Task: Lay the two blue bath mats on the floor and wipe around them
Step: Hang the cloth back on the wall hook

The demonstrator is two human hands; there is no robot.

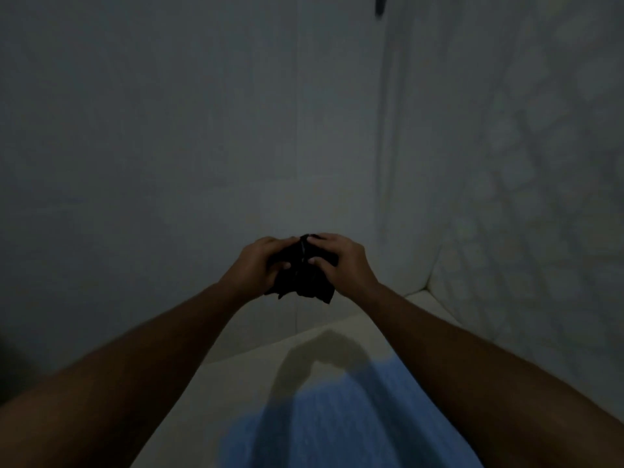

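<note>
Nearest the lens: two bare forearms reaching forward, blue bath mat (341, 420) flat on pale floor (236, 383) well below the fingers, between the arms, only one mat in view. Out ahead, left hand (256, 268) and right hand (341, 261) both curled tight on a bunched dark cloth (304, 278), thumbs pressed onto its near face almost touching each other, other fingers wrapped over its top edge, loose corners hanging beneath the palms. Beyond the fingers, dim pale wall (169, 130); to the right of them a tiled wall (540, 197), detail blurred.
</note>
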